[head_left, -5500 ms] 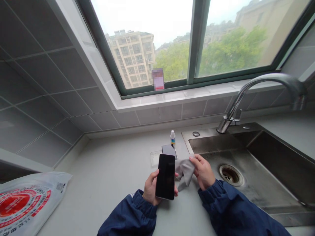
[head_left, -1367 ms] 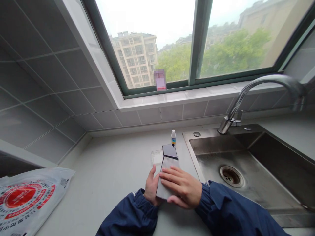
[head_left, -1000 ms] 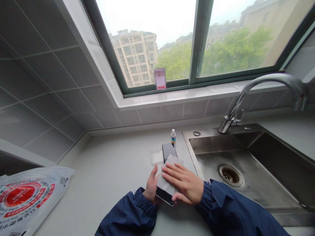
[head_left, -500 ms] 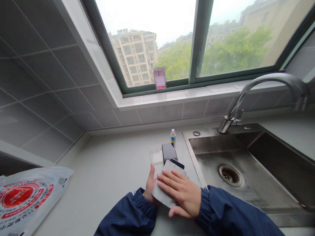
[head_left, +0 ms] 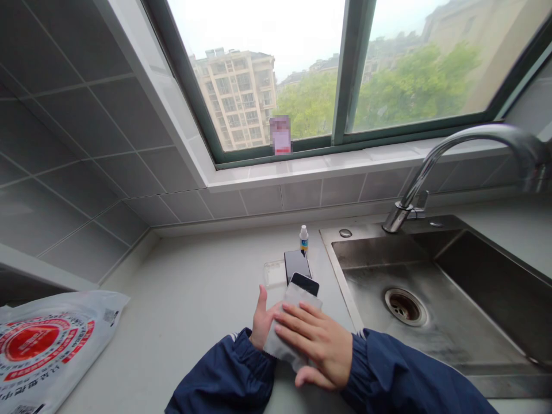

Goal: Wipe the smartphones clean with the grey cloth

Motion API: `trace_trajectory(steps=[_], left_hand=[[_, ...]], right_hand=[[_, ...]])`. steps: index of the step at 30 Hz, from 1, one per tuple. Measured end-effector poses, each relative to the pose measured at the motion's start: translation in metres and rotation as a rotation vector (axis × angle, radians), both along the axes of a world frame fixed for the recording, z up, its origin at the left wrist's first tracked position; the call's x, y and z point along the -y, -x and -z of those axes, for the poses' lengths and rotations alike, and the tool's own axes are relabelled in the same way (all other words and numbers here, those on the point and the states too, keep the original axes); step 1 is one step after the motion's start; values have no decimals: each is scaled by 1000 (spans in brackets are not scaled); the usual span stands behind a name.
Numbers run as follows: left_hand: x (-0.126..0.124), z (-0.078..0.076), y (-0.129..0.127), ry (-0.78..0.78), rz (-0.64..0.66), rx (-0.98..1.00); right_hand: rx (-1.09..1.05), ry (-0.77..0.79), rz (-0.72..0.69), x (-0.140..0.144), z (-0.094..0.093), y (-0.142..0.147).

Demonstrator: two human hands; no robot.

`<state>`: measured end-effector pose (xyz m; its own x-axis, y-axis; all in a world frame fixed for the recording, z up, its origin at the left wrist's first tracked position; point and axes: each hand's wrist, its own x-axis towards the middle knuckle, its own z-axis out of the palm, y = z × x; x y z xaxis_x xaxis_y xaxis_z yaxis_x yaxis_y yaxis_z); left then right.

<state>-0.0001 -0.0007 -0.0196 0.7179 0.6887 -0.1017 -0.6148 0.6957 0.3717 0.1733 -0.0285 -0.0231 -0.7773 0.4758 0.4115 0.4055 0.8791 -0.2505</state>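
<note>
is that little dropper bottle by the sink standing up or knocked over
Upright. The dropper bottle stands on the counter with its white cap on top, just behind the dark phone lying flat.

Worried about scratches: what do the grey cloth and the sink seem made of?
Cloth: likely soft microfibre, matte grey, with a zigzag-cut edge, draping limply under the right hand. Sink: apparently brushed stainless steel, with a dull silvery sheen and streaky marks.

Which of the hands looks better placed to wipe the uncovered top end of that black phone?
Probably the right hand: it already presses the grey cleaning cloth flat on the black smartphone. The left hand grips the phone's edge, steadying it.
</note>
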Motion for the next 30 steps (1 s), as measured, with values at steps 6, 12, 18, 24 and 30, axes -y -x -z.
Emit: trace_trajectory(steps=[6, 12, 18, 24, 30], left_hand=[[4, 1, -4, -8, -34, 15], [-1, 0, 2, 29, 47, -54], [2, 3, -2, 8, -25, 19], [4, 4, -5, -2, -28, 30], [5, 0, -4, 59, -40, -74]], right_hand=[[7, -7, 114, -13, -5, -10], [-22, -28, 16, 12, 3, 11], [-5, -26, 92, -9, -1, -4], [14, 1, 181, -16, -6, -10], [-15, 22, 66, 10, -4, 9]])
